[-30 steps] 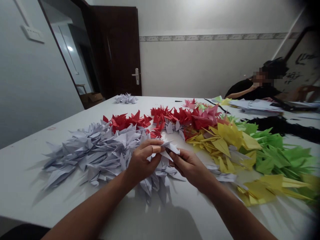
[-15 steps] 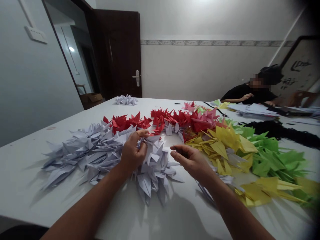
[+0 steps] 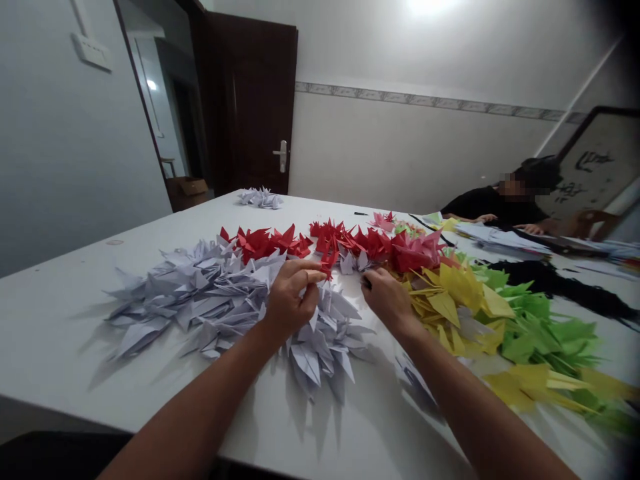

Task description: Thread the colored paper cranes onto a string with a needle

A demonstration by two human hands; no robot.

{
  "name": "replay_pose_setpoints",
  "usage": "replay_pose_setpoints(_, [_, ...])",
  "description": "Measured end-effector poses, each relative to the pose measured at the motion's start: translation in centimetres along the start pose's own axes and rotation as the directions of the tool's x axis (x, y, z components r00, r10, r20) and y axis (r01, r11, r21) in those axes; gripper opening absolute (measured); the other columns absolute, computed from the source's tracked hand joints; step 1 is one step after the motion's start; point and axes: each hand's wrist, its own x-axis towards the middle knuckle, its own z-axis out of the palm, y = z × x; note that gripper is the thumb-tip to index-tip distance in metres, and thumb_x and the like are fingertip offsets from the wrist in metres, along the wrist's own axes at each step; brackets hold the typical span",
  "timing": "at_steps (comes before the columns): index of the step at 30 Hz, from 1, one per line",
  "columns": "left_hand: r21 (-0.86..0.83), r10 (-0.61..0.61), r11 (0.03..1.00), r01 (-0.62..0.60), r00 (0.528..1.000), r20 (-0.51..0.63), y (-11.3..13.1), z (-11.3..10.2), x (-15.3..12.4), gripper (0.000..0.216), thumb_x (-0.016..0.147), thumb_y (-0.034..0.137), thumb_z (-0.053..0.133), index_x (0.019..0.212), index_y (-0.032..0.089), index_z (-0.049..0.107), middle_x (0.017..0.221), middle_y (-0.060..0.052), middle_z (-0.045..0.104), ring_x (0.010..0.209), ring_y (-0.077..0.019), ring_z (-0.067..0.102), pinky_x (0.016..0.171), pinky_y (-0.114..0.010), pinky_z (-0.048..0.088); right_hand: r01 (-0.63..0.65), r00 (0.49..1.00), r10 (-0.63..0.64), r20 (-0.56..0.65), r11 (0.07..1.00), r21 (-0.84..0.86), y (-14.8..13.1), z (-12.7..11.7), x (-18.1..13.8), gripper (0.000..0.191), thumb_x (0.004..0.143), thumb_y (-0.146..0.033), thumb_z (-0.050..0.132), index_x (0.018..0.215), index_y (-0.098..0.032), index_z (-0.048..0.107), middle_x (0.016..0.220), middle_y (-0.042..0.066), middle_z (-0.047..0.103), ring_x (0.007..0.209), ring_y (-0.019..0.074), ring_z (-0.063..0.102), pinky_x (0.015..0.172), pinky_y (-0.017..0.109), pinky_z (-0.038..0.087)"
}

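Note:
My left hand (image 3: pixel 294 295) is closed in a pinch above the near end of a heap of white folded-paper cranes (image 3: pixel 220 293). What its fingertips hold, if anything, I cannot make out; red paper shows just beyond them. To its right, my right hand (image 3: pixel 387 297) is curled closed over the table, with a small, thin dark thing (image 3: pixel 367 283) showing at its fingers. A row of red paper cranes (image 3: pixel 270 241) lies behind both hands. Yellow paper cranes (image 3: pixel 457 293) are beside my right wrist.
Green paper cranes (image 3: pixel 547 333) lie at the right, with black stringy material (image 3: pixel 550 277) behind them. Stacked papers (image 3: pixel 503 239) lie near a co-worker in black (image 3: pixel 493 200) across the table. More white cranes (image 3: pixel 260 197) lie at the far edge of the white table (image 3: pixel 55 327).
The view has shifted and tilted, so the table appears further right. My right hand's fingers have curled in more, and it has turned with its back upward. My left hand remains pinched over the white cranes.

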Motion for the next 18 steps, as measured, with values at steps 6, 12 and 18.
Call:
replay_pose_setpoints(6, [-0.01,0.032,0.999,-0.032,0.999,-0.021,-0.4,-0.1,-0.3,0.024,0.075,0.001,0.048,0.085,0.018,0.062,0.094,-0.006,0.063,0.091,-0.0177,0.057,0.082,-0.037,0.048,0.068,0.997,-0.061,0.045,0.98,-0.185,-0.7,2.4,4.8,0.034,0.089,-0.009,0.032,0.101,-0.012,0.063,0.106,0.019,0.056,0.083,0.0253,0.065,0.06,0.031,0.049])
replay_pose_setpoints(12, [-0.058,0.037,0.998,-0.038,0.999,-0.021,-0.7,-0.1,-0.7,0.023,0.074,0.003,0.048,0.085,0.017,0.062,0.096,-0.009,0.062,0.092,-0.02,0.057,0.082,-0.04,0.049,0.07,0.997,-0.062,0.045,0.972,-0.226,-0.3,3.3,6.2,0.032,0.087,-0.006,0.034,0.101,-0.007,0.063,0.097,0.019,0.057,0.08,0.0255,0.066,0.061,0.032,0.05])
replay_pose_setpoints(18, [-0.12,-0.004,0.993,0.008,0.999,0.037,-0.6,0.1,-0.8,0.028,0.077,0.005,0.045,0.097,0.018,0.06,0.094,-0.009,0.063,0.093,-0.02,0.058,0.083,-0.037,0.049,0.08,0.995,-0.086,-0.052,0.991,-0.106,0.8,1.5,5.0,0.03,0.088,-0.017,0.041,0.107,-0.022,0.064,0.101,0.01,0.056,0.072,0.0194,0.064,0.051,0.025,0.043])
